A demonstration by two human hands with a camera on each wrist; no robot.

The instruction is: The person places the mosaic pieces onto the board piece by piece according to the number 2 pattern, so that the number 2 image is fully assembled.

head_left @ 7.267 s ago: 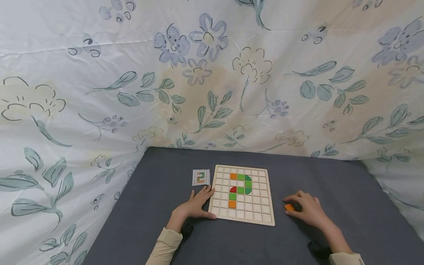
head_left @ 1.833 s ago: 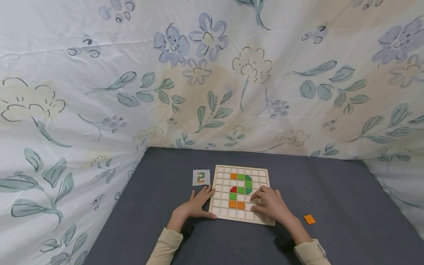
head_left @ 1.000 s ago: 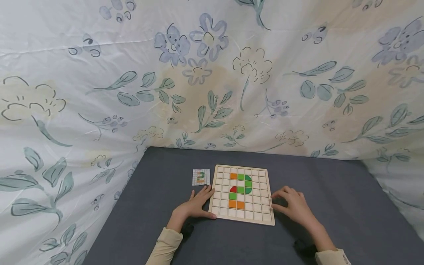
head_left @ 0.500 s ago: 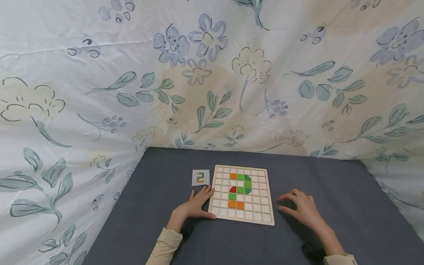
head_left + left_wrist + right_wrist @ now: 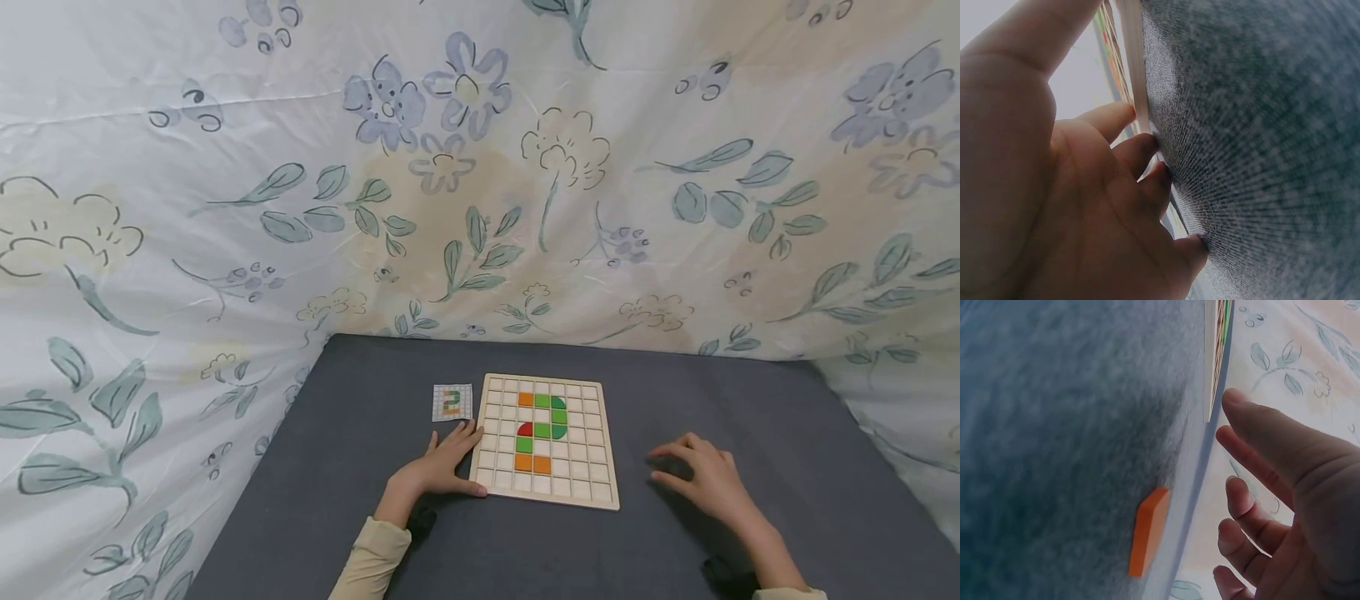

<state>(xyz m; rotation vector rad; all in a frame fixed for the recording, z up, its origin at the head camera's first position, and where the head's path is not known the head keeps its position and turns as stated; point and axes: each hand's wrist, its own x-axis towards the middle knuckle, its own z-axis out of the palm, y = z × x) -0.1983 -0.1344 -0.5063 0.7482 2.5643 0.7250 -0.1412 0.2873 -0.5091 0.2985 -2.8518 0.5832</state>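
A square wooden grid board (image 5: 586, 454) lies on the dark cloth, bearing orange, green and red tiles in a bent row like a question mark. Its lowest row has two orange tiles (image 5: 532, 462) side by side. My left hand (image 5: 442, 467) rests at the board's left edge, fingers spread, thumb at the near corner. Off to the right of the board, my right hand (image 5: 708, 479) hovers with thumb and index finger apart and nothing between them. In the right wrist view a loose orange tile (image 5: 1150, 532) lies on the cloth beneath that hand; the head view hides it.
A small pattern card (image 5: 452, 402) printed with a coloured figure lies beyond my left fingers, beside the board's upper left. A floral curtain (image 5: 480, 250) rises behind the dark table cloth (image 5: 525, 550) and along both sides.
The orange tile my right hand held 7.3 s ago now lies in the board's lowest tile row. That hand has since drawn back rightward off the board. The left hand has stayed put.
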